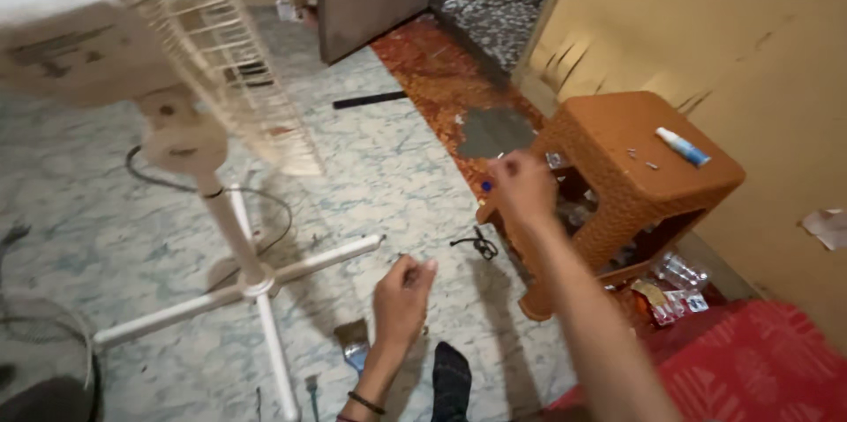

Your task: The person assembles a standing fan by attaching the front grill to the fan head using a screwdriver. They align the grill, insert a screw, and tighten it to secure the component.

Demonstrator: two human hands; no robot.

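Currently right hand (522,186) is reaching to the woven orange plastic stool (640,179), pinching something small and blue; left hand (401,298) is loosely curled, contents unclear. Best keeping the reach slow near the shelf edge.

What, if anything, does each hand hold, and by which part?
The right hand reaches toward the orange wicker stool; a small blue thing shows by its fingers, hold unclear. The left hand is loosely curled; whether it holds anything cannot be told.
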